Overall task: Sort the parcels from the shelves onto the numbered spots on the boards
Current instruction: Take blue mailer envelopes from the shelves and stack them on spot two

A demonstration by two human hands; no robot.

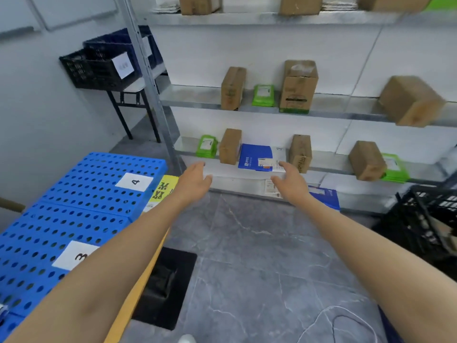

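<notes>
The blue parcel [254, 155] sits on the lower shelf [329, 160], straight ahead of the person and a little above both hands. It is a flat packet and its long side runs left to right along the shelf edge. It stands between a brown box [230, 146] just at its left and another brown box [300, 152] near at its right. Judging from the reach, this parcel is the one to be taken. The left hand [195, 180] and the right hand [290, 181] are both spread wide with relaxed fingers and hold nothing. The right hand is nearer: its fingertips are just beside the white label at the parcel's right corner, while the left hand is below and left of the parcel. The blue boards [103, 184] with the spots 4 [134, 181] and 3 [76, 256] lie to the left, on the surface.

Whether the parcel lies flat or leans on the wall cannot be told, nor whether the right fingers touch it. The label is too blurred to read
</notes>
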